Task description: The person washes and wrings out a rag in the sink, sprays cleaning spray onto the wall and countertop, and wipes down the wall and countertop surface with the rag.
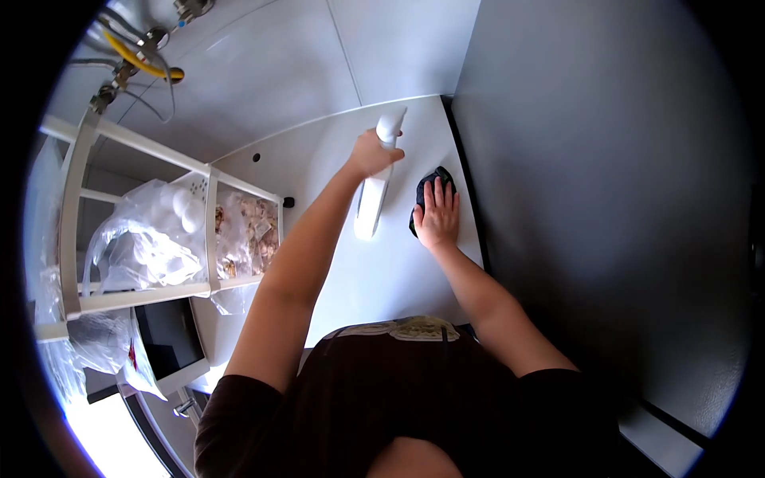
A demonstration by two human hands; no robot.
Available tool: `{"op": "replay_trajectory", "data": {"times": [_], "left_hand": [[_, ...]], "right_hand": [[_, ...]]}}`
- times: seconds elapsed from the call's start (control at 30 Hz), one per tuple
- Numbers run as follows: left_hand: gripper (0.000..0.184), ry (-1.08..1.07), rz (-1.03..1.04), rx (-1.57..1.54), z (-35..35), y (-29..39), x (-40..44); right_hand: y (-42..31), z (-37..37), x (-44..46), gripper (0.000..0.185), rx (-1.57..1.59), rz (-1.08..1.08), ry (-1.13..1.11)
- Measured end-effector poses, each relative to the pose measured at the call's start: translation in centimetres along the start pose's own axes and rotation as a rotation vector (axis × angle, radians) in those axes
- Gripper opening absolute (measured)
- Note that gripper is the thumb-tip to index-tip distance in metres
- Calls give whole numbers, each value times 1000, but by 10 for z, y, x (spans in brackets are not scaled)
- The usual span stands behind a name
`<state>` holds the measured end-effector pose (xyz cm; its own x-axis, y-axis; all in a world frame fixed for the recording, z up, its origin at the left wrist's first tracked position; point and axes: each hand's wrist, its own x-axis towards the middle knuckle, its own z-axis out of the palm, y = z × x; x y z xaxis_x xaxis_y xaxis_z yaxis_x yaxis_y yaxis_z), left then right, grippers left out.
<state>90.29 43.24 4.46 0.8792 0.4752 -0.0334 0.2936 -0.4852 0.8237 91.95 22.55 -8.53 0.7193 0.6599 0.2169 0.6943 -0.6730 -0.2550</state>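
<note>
A white spray bottle (372, 203) is held by its neck in my left hand (375, 153), over the white surface (319, 171). Its white head sticks out above my fingers. My right hand (437, 215) lies flat with its fingers spread on a crumpled black cloth (422, 190), which rests on the same surface near its dark right edge. The bottle and the cloth are a short way apart.
On the left, a white shelf rack (143, 301) holds clear plastic bags (147, 239) and a bag of brownish pieces (259, 227). A grey panel (606, 199) stands close on the right. Pipes with a yellow hose (127, 54) run at the upper left.
</note>
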Motion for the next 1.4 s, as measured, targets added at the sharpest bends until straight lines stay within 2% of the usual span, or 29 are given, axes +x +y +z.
{"op": "replay_trajectory", "data": {"times": [0.2,0.4,0.47,0.5,0.6,0.67,0.73,0.77,0.87,0.93,1.0,1.07,1.2,1.27,1.3,1.4], "left_hand": [[38,-117,-119,253,-2,-8,36],[46,-11,-113,222,-16,3,14],[58,43,-29,144,-22,7,-5],[58,50,-31,141,-25,8,-18],[81,144,67,-45,-33,-1,-60],[82,134,80,-170,-39,-3,-92],[83,223,275,-80,-40,-11,-117],[80,234,293,-102,-41,-13,-128],[75,297,227,-113,-43,-23,-157],[71,326,152,-203,-43,-27,-173],[73,331,127,-206,-40,-40,-184],[69,312,90,-224,-41,-46,-188],[61,364,62,-104,-37,-37,-187],[62,381,71,-110,-37,-35,-185],[63,377,46,-92,-38,-33,-186],[66,370,22,-72,-34,-36,-188]], "right_hand": [[1,0,1,60,14,13,-6],[0,1,1,61,3,15,-10],[0,1,2,62,7,21,-32],[0,0,2,62,5,14,-31],[0,1,7,63,-10,18,-69],[-3,4,12,63,-29,31,-74],[-4,9,31,63,-29,15,-70],[-4,14,42,61,-28,17,-49],[-1,33,84,51,2,-3,60],[6,47,113,44,258,28,87],[7,59,141,40,474,-32,319],[2,63,167,40,409,-104,414],[-6,77,210,41,324,-146,279],[-11,80,224,44,-24,-197,132],[-11,80,227,50,-60,-171,82],[-7,74,226,53,-106,-127,34]]}}
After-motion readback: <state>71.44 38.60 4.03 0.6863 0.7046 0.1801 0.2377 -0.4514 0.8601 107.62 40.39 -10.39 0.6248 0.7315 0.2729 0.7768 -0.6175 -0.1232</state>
